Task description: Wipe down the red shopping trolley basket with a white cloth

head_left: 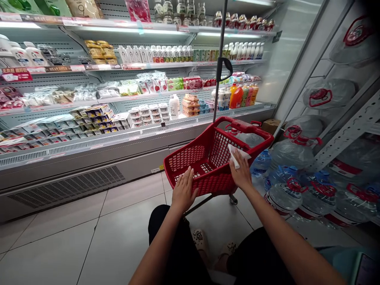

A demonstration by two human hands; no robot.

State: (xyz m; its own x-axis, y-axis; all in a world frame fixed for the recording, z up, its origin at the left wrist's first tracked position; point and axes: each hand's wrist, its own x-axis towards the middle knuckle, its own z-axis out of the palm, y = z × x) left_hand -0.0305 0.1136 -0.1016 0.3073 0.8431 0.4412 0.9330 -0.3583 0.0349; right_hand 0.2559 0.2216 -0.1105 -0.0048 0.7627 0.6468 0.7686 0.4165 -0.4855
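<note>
A red plastic shopping basket (208, 154) on small wheels stands tilted on the tiled floor in front of me, with its long dark pull handle (221, 59) rising upward. My left hand (183, 190) rests flat on the basket's near rim, fingers stretched out. My right hand (241, 171) presses a white wipe (236, 156) against the basket's right rim. The basket looks empty inside.
An open refrigerated shelf unit (118, 99) full of dairy packs, bottles and cartons runs along the left and back. Large water bottles (297, 190) with red caps lie stacked at the right beside a metal rack (347, 130). A cardboard box (270, 126) sits behind the basket.
</note>
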